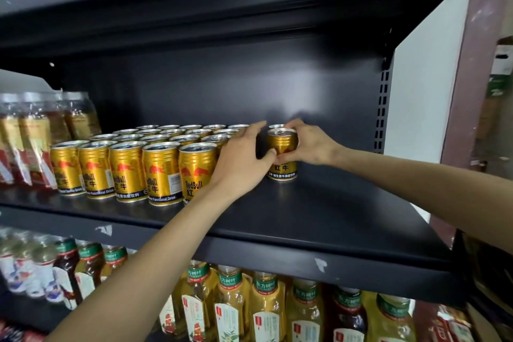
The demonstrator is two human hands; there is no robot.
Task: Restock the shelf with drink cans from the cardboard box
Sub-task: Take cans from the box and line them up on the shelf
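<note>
A matte black metal shelf (319, 211) carries rows of ribbed gold cans (161, 172) at nine o'clock. At centre, the right hand (311, 144) curls round an upright gold can (281, 147); the left hand (244, 158), fingers spread, touches it with the thumb. A second can behind it is mostly hidden.

Behind the right hand's fingers (298, 126) a second can (274, 126) shows only a sliver of rim. The left hand (244, 158) covers the right end of the front row of cans (133, 169), and its thumb hides part of the held can (282, 157). Far left of the fingers, the bagged bottles (30, 139) are blurred and cut by the edge. Below, the tea bottles (266, 308) run off the bottom edge.
</note>
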